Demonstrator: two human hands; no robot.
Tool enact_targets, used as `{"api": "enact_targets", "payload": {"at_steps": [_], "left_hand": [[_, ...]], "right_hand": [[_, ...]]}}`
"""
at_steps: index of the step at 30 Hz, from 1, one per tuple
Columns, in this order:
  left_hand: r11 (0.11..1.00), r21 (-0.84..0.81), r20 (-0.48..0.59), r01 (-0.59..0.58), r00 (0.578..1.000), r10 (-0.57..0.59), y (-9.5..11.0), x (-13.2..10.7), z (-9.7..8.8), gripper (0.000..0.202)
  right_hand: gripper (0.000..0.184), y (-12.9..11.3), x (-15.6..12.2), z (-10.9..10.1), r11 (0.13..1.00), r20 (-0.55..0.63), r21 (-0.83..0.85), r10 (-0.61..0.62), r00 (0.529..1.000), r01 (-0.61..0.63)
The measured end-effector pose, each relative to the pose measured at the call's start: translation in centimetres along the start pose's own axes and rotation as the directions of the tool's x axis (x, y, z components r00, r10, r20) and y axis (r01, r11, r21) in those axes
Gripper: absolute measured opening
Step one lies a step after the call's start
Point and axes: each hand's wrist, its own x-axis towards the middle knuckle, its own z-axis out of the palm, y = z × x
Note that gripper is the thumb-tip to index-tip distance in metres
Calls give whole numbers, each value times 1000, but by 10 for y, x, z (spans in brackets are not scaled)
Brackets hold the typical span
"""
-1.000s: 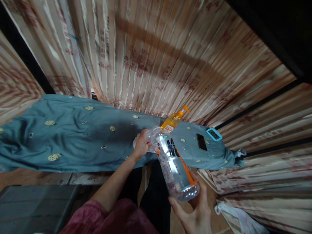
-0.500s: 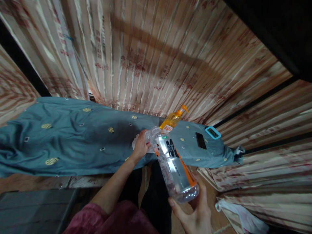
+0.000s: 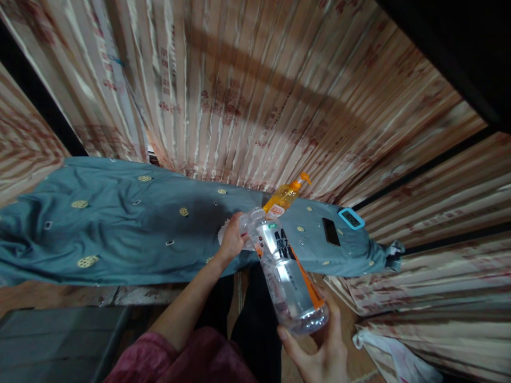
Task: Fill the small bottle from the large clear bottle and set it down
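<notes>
A clear plastic bottle [image 3: 285, 271] with an orange-and-black label is tilted, its neck pointing up and away from me. My right hand [image 3: 319, 354] holds it from below at its base, fingers wrapped round. My left hand [image 3: 231, 238] is closed at the bottle's neck, gripping the top together with a bit of white cloth or paper [image 3: 223, 230]. Both hands hover over the near edge of a table covered by a blue-green cloth [image 3: 120, 223].
An orange pump bottle [image 3: 284, 196] stands just behind the clear bottle. A black phone [image 3: 331, 232] and a blue-framed timer [image 3: 351, 218] lie to the right on the cloth. Pleated patterned curtains [image 3: 255, 90] hang behind. A white bag [image 3: 383, 356] lies lower right.
The hands and bottle hold nearly the same pose; the view has only shifted slightly.
</notes>
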Motion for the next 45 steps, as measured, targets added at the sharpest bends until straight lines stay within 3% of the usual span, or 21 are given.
{"api": "enact_targets", "payload": {"at_steps": [23, 31, 45], "left_hand": [[999, 40, 8, 28, 1000, -29, 8, -1, -3, 65], [998, 62, 8, -6, 1000, 6, -1, -1, -1, 68], [999, 35, -4, 16, 1000, -16, 6, 0, -2, 60]], "right_hand": [[101, 14, 0, -1, 997, -11, -66, -28, 1000, 27], [114, 24, 4, -3, 995, -14, -79, -58, 998, 57], [110, 18, 5, -5, 996, 4, -80, -37, 999, 38]]}}
